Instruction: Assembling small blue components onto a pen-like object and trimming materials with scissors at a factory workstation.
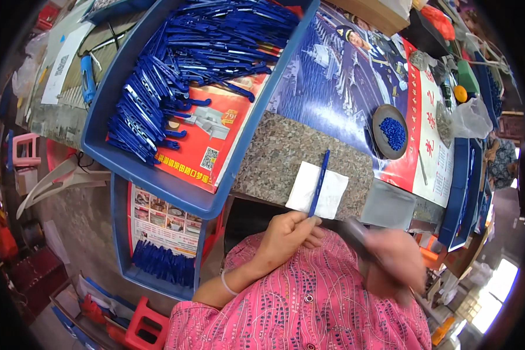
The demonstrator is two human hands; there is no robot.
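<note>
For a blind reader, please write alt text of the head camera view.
The left hand holds a blue plastic strip over a white cloth on a stone table. The blurred right hand grips a dark tool. A blue tray holds many such strips.

The left hand [286,233] pinches a smooth blue plastic stick [319,184] over a matt white pad [332,195], paper or cloth, on rough speckled stone [274,157]. The blurred right hand [396,259] grips a dark tool [356,233], possibly metal. Far left, a glossy blue plastic tray [99,140] holds shiny plastic sticks [181,64] on slick printed paper [207,143]; a glossy poster [338,81] covers the table, and the shirt [309,309] is pink patterned cloth.
</note>
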